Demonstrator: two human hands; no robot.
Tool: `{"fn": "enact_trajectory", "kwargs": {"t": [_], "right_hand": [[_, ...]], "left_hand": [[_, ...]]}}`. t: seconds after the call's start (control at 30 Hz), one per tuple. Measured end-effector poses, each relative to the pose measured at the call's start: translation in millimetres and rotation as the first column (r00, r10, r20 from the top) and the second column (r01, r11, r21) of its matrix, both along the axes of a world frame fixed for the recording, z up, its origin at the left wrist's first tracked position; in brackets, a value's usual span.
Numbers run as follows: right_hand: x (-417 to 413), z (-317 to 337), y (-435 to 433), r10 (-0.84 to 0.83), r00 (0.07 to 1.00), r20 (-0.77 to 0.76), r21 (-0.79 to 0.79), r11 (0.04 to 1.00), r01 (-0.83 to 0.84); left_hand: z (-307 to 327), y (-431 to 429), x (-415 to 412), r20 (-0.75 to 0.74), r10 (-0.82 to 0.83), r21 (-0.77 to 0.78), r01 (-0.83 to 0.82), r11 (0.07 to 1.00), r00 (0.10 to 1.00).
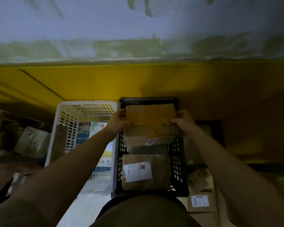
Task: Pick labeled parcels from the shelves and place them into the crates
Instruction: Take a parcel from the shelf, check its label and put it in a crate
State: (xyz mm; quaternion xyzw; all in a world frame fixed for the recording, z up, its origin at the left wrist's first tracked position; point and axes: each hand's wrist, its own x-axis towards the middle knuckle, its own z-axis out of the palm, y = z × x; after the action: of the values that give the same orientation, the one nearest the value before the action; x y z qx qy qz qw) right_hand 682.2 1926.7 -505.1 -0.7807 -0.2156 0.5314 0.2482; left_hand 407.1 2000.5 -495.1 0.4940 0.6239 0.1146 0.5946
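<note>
At eight o'clock in the view, wrapped packages (33,141) sit on a dim shelf. Next to them, toward seven o'clock, stands a white crate (69,115) with a colourful flat parcel (103,145) in it.

Near the middle, the left hand (119,122) has its fingers curled round the nine o'clock edge of a brown cardboard parcel (151,118). The parcel is held flat over the twelve o'clock end of the black crate (180,161), which stands just beside the white one. A taped parcel with a white label (146,171) already lies at the black crate's six o'clock end. More brown card shows just under the held parcel; whether that is its own side or another parcel, I cannot tell. The right hand (185,123) grips the parcel's three o'clock edge, thumb on top.

At five o'clock, outside the crate, lie labelled boxes (200,202).

This looks like the placing step: the parcel is at the crate but not yet let go. The next move calls for lowering it level into the far half, keeping both edges inside the walls, then opening both hands.
</note>
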Motion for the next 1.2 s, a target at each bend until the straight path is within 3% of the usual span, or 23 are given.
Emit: {"fn": "enact_trajectory", "kwargs": {"t": [0.17, 0.27, 0.47, 0.6, 0.77, 0.93, 1.2], "right_hand": [[0, -6, 2, 0.008, 0.999, -0.032, -0.034, 0.999, -0.009], [-2, -4, -1, 0.016, 0.99, -0.137, -0.08, 0.996, -0.027], [-5, 1, 1, -0.057, 0.988, -0.146, -0.072, 0.996, 0.047], [-7, -7, 3, -0.037, 0.993, -0.115, -0.086, 0.996, 0.027], [-16, -27, -8, -0.117, 0.97, -0.215, -0.122, 0.988, 0.093], [-25, -39, -3, -0.066, 0.994, -0.087, -0.088, 0.994, 0.058], [-22, -54, 3, -0.012, 0.998, -0.067, -0.117, 0.993, 0.004]], "left_hand": [[-8, 12, 1, 0.004, 0.117, -0.015, -0.117, 0.993, 0.993], [-3, 10, 6, 0.021, 0.171, -0.101, -0.168, 0.981, 0.985], [-10, 5, 10, -0.07, 0.122, -0.068, -0.126, 0.99, 0.99], [-14, 0, 14, -0.046, 0.128, -0.086, -0.132, 0.988, 0.991], [-26, -8, 11, -0.094, 0.11, -0.03, -0.113, 0.993, 0.989], [-41, -12, 12, -0.159, 0.087, 0.055, -0.079, 0.995, 0.983], [-68, -10, 20, -0.266, 0.036, 0.114, -0.005, 0.993, 0.963]]}}
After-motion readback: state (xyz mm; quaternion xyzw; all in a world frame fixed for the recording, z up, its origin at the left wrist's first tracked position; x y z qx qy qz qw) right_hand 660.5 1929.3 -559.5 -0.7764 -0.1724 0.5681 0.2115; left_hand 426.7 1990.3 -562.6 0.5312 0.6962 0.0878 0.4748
